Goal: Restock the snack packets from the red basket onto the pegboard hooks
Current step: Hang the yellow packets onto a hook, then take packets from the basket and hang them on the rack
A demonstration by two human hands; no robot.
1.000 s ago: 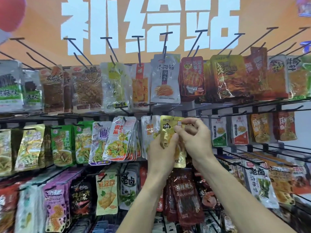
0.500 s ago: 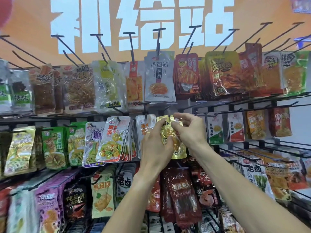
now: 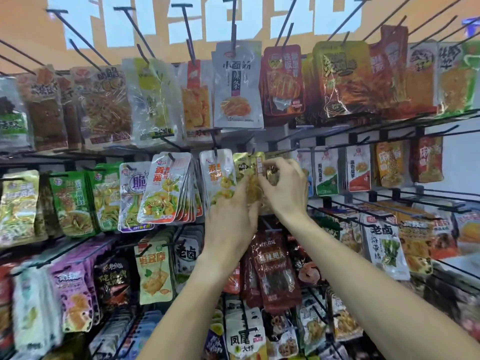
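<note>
An orange sign (image 3: 31, 35) with large pale blue characters (image 3: 207, 19) spans the wall above.

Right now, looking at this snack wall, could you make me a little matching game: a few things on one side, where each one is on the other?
Things:
1. gold packet
2. grey noodle packet
3. dark red packet
4. left hand

Places:
A. top row, hanging above the hands
B. below the hands, between the two forearms
C. middle row, held by both hands at a hook
D. under and left of the right hand, gripping a packet's lower part

Pairs: 1-C, 2-A, 3-B, 4-D
</note>
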